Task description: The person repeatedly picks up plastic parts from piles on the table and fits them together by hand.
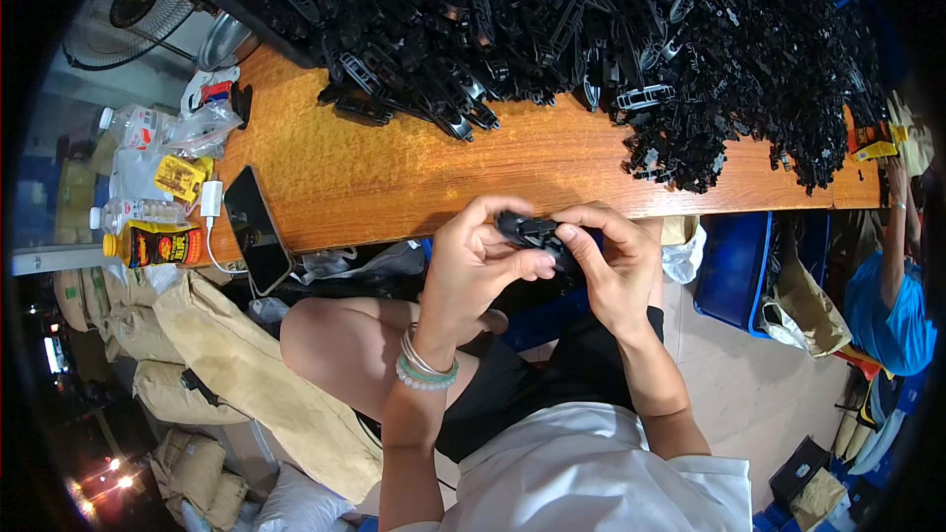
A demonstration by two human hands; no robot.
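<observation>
Just off the table's front edge, both my hands meet on one small black plastic part (532,231). My left hand (480,254) has its thumb and fingers closed on the part's left side, and bracelets circle that wrist. On the right side, my right hand (613,261) pinches the same part between thumb and forefinger. Its exact kind is hard to make out, since fingers cover much of it. Beyond my hands, a large heap of black plastic parts (473,30) covers the back of the wooden table (394,167). A second heap of smaller black pieces (749,89) lies to the right.
On the table's left lie a phone (258,232) with a white charging cable, plastic bottles (143,214) and yellow packets (181,177). A fan (128,10) stands at far left. Blue crates (734,271) and sacks sit below. At right is another person in blue (895,310).
</observation>
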